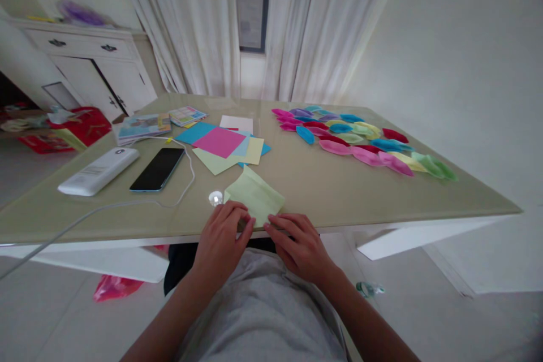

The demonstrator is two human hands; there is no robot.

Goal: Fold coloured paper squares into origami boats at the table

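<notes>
Now, a pale green paper (257,197) is being touched by both hands at the near edge of the table (339,203). Its low left side is being met by the left hand (225,229), whose fingers are being bent, with a small gap showing by the thumb. Its low right side is being touched by the right hand (297,240), with the fingers being held nearly straight and a bit apart. Whether the paper is being pinched by either hand cannot be told. Just to the left, a shiny clear thing (216,198) is being seen. A black phone (156,169) is being partly looped by a white cord (193,167), beside a white block (99,172). Colored sheets (219,141) are being seen behind the paper.
</notes>
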